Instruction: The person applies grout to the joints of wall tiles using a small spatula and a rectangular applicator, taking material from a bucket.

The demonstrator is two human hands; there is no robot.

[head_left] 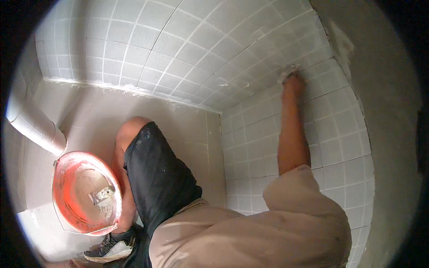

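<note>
My right arm stretches up and away to the corner where two tiled walls meet. My right hand [293, 84] is closed there, its fingers pressed against the tiles at the joint. A small whitish, crumpled-looking patch [289, 71] shows at the fingertips; what the hand holds is too small and blurred to name. Pale smears mark the tiles around it. No left hand can be made out; a bit of skin at the lower left edge is too cut off to identify. Beside my bent leg stands a red bucket [59, 196] with pale paste and a whitish, flat object [103, 195] inside.
A white pipe [40, 129] rises from the floor at left, close behind the bucket. White-lined grey tiles cover the far wall [129, 58] and right wall [339, 143]. Bare grey plaster [393, 134] borders the tiles at right. My shoe [111, 248] rests near the bucket.
</note>
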